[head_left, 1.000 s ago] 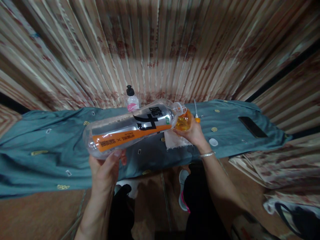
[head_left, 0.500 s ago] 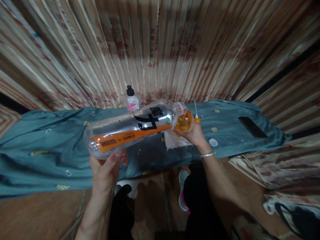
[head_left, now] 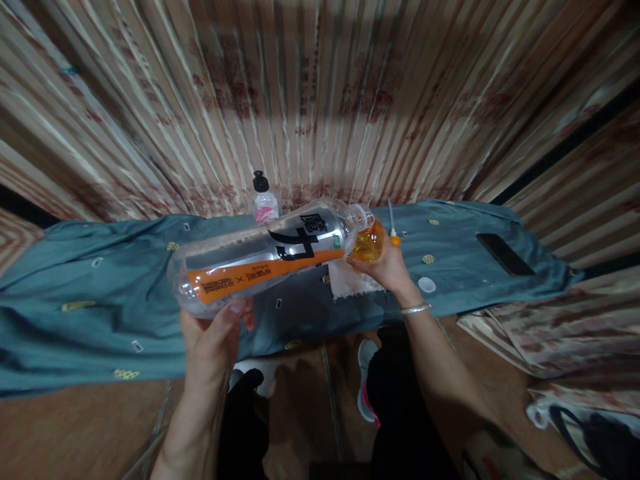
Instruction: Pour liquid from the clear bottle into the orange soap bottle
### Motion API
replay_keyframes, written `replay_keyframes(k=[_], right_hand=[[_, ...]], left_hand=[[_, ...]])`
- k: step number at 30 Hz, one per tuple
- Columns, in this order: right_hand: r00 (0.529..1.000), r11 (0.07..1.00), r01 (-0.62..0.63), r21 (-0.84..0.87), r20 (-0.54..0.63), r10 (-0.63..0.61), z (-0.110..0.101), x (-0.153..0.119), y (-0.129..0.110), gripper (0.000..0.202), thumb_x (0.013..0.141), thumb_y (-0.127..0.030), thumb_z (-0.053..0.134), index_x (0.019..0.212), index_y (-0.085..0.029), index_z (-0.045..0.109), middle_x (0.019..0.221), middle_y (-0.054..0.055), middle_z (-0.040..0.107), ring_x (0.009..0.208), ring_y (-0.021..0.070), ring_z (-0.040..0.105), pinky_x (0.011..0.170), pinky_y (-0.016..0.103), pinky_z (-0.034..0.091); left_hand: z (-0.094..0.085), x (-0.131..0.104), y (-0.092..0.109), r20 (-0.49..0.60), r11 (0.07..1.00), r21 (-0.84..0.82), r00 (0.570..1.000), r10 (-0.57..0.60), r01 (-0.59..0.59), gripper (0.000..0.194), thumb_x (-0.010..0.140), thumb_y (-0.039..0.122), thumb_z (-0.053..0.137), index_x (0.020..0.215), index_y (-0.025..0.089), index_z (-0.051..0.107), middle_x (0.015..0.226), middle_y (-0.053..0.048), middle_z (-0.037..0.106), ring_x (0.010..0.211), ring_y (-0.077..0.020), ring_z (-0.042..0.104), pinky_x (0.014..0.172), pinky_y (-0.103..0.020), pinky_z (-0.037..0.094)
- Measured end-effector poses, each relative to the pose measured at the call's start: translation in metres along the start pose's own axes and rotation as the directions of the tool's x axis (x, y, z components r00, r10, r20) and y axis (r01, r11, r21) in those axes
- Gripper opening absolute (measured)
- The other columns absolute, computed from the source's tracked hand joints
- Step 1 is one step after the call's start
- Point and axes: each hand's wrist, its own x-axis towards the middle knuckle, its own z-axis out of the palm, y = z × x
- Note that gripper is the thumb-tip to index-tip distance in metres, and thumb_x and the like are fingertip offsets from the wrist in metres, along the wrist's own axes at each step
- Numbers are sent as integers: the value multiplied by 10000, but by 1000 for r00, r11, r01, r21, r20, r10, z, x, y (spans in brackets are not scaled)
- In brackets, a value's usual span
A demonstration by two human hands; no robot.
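My left hand (head_left: 215, 333) is closed round the base end of a large clear plastic bottle (head_left: 270, 250) with a silver and orange label. The bottle lies tilted nearly level, its uncapped mouth to the right. In my right hand (head_left: 390, 263) is a small orange bottle (head_left: 367, 241), which seems to be clear with amber liquid or tint. The large bottle's neck is right at the small bottle's top; whether anything flows between them I cannot make out. A pump top (head_left: 394, 227) with an orange collar and thin tube stands just behind my right hand.
On the teal cloth (head_left: 135, 293) are a black-capped squeeze bottle (head_left: 265, 200) at the back, a pale cloth (head_left: 353, 280) under the bottles, a round white cap (head_left: 427, 285) and a dark phone (head_left: 504, 254) at right. Pleated curtains (head_left: 300, 100) hang close behind.
Almost nothing differs. Both hands keep their holds, with the large bottle tilted at the small orange bottle's top.
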Motion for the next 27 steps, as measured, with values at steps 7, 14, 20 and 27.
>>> replay_keyframes(k=[7,14,20,27], right_hand=[[1000,999,-20,-31,-22,19,0,0,1,1021,584,-510,976,1478,-194,600,1375,164,775,1268,392,753,1131,562,604],[1000,1000,-17,-23,-22,17,-1,-1,0,1004,591,-461,973,1482,-191,598,1375,157,779,1276,382,751,1137,542,605],[1000,1000,-5,11,-22,6,0,1,3,1000,584,-445,977,1472,-182,598,1373,159,777,1255,381,760,1135,551,606],[1000,1000,-11,17,-17,11,1,0,5,998,593,-465,979,1476,-201,597,1368,151,778,1265,385,755,1140,558,607]], left_hand=[[0,2,-3,29,999,-3,999,32,-32,464,562,307,1018,946,189,786,689,2,702,516,-115,586,349,-166,388],[-2,0,-4,28,1000,0,1000,11,-11,462,597,292,1022,982,206,782,744,2,699,565,-119,604,380,-170,409],[-1,3,-3,24,1000,-10,999,21,-21,456,530,293,1020,906,186,784,665,13,711,499,-118,611,349,-155,393],[0,2,-3,21,999,23,999,30,-31,417,563,305,998,896,199,770,658,13,712,504,-119,617,352,-147,375]])
